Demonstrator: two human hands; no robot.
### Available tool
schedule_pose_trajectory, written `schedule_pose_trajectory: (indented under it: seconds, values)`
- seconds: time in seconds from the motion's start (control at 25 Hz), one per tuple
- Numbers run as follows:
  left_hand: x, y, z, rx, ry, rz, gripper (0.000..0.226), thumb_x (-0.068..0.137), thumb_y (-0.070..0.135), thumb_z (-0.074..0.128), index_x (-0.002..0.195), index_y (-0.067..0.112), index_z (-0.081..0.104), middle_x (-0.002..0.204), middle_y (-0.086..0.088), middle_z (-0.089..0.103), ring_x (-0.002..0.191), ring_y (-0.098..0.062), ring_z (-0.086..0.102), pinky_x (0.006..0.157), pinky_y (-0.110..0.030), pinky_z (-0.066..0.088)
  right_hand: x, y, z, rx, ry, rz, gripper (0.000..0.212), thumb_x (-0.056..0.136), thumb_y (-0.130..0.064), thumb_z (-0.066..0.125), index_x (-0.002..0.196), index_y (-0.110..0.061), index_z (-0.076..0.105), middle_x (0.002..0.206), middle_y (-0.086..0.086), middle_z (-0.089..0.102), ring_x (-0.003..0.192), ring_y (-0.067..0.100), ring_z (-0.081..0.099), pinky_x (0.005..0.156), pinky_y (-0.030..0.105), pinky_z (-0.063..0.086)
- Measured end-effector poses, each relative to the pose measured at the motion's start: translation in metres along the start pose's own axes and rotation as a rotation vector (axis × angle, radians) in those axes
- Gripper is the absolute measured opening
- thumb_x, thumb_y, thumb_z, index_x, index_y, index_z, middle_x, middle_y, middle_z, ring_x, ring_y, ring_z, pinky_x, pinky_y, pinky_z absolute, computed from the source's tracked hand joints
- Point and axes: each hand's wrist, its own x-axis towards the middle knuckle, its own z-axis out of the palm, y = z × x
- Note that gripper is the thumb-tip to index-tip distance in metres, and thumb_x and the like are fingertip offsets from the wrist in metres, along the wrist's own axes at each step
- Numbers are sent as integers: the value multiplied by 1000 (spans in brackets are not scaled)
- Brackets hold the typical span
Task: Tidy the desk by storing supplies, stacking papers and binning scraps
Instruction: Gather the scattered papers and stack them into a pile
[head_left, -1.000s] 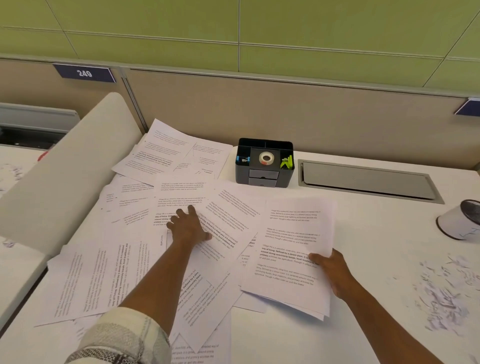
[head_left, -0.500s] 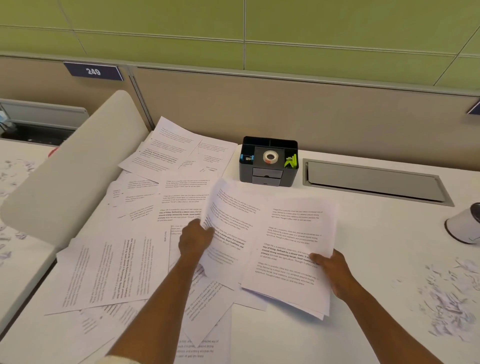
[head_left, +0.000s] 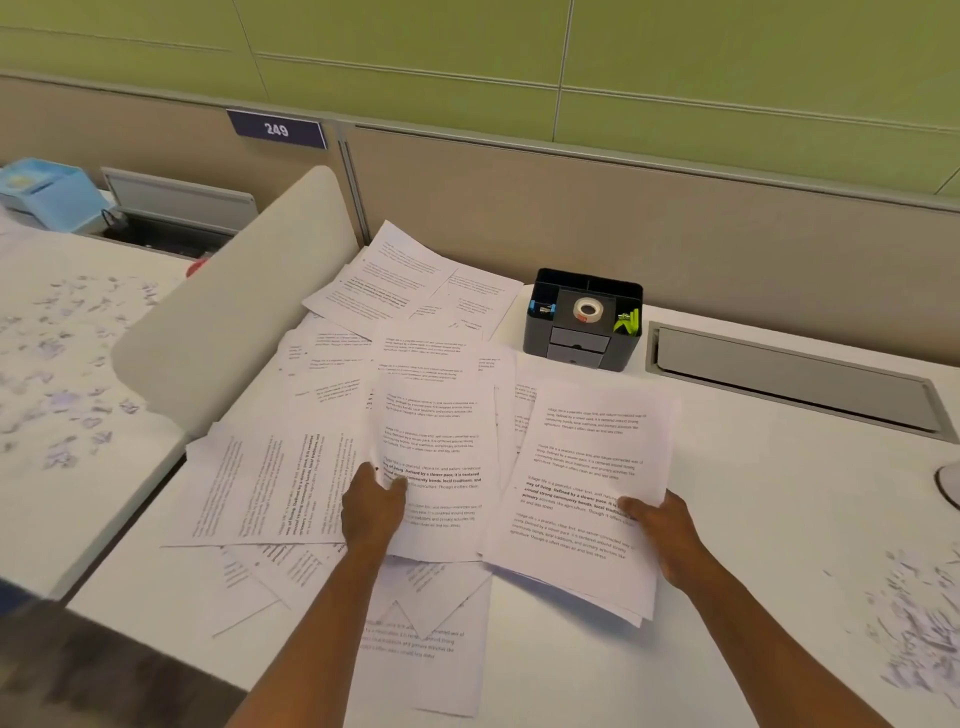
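On the bench (head_left: 753, 519), the right hand (head_left: 662, 530) grips a partly gathered paper stack (head_left: 587, 493) while the left hand (head_left: 371, 512) pinches one more sheet (head_left: 434, 457). Many loose sheets (head_left: 270, 488) remain; scraps (head_left: 914, 623), seemingly shredded paper, lie unbinned. The organiser (head_left: 582, 319) already holds supplies.

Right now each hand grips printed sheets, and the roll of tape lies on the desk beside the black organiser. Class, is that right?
Not quite. The head view shows the roll of tape on top of the black organiser, not on the desk. The left hand and right hand each grip printed sheets.
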Motion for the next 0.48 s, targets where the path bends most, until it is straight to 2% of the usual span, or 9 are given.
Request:
schedule_pose_trajectory:
  seconds: [0.16,0.48]
  values:
    - [0,-19,-9,21,5,-28,58,96,37,61,142,4,48,140,-17,56,128,-37,54,105,-50,46,-10,1,9,-4,-10,0,27,86,-2,66,108,-18,68,104,5,76,91,31,73,80,45,58]
    - [11,-30,-25,-31,69,-19,50,98,35,59,131,-2,56,130,-21,62,119,-40,59,100,-51,50,-24,8,24,-14,8,-3,30,87,-1,65,114,-14,66,107,9,75,93,34,72,88,55,56]
